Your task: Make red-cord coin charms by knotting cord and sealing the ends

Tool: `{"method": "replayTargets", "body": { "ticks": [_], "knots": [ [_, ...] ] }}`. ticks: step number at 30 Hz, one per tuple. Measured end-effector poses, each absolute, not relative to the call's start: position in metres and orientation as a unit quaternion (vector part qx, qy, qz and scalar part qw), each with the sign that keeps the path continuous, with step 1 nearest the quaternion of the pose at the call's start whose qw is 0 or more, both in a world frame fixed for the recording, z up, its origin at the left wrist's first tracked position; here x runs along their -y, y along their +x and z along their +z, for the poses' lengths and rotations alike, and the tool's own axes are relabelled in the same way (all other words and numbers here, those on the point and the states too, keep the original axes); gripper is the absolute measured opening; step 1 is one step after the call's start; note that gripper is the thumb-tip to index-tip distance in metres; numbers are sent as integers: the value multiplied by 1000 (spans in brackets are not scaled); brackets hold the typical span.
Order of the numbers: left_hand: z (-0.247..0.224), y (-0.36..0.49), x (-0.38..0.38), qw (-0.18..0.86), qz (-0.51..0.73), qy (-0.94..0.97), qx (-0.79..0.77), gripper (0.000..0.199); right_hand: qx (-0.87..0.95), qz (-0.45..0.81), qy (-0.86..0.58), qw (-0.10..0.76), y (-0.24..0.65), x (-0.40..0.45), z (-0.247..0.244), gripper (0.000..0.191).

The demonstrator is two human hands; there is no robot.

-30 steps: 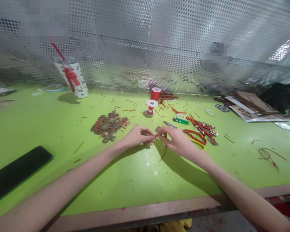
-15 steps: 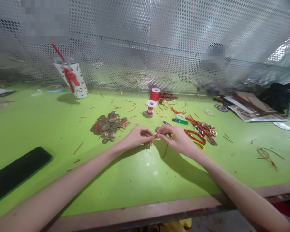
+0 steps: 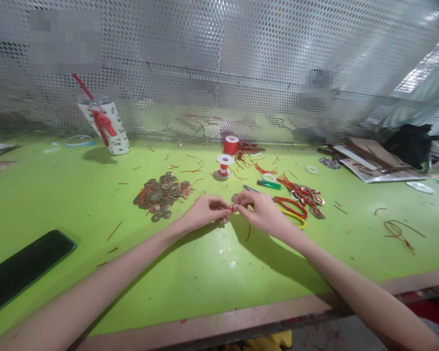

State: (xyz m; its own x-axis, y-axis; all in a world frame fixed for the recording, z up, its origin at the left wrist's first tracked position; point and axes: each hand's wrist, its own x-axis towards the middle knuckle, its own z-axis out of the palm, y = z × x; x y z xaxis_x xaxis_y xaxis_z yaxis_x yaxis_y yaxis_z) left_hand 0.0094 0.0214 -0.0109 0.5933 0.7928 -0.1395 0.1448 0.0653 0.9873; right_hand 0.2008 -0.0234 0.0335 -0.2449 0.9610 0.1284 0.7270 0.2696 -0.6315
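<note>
My left hand [image 3: 212, 209] and my right hand [image 3: 255, 207] meet fingertip to fingertip above the green table. Both pinch a thin red cord [image 3: 231, 208], which shows a small loop between the fingers. A loose end of cord dangles below my right hand. Just behind the fingertips a round coin [image 3: 234, 197] is partly hidden. Scissors with red and yellow handles [image 3: 294, 209] lie beside my right hand, partly covered by it. Left of my left hand is a pile of holed coins [image 3: 163, 195] mixed with red cord bits.
Spools of red cord [image 3: 224, 166] stand behind my hands. A green lighter [image 3: 269, 185] and corded coins [image 3: 307, 195] lie to the right. A patterned tumbler [image 3: 108, 126] stands back left, a black phone [image 3: 25, 268] front left. Perforated metal sheeting [image 3: 190, 73] rises behind the table [image 3: 190, 287].
The fingertips have shifted slightly, and a small loop of cord now shows between them. The whole view has moved a little; the things on the table stay in place.
</note>
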Motion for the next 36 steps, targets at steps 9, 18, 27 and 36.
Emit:
{"method": "replayTargets", "body": {
  "ticks": [9,18,27,36],
  "knots": [
    [-14,9,-24,611,253,650,-375,24,772,203,-550,245,201,23,31,9],
    [-14,9,-26,599,255,652,-388,20,815,133,-504,255,201,26,27,10],
    [-14,9,-21,587,262,671,-371,16,792,174,-468,352,204,47,-2,12],
    [-13,11,-18,580,270,676,-365,12,800,110,-426,407,201,52,-18,13]
  ]
}}
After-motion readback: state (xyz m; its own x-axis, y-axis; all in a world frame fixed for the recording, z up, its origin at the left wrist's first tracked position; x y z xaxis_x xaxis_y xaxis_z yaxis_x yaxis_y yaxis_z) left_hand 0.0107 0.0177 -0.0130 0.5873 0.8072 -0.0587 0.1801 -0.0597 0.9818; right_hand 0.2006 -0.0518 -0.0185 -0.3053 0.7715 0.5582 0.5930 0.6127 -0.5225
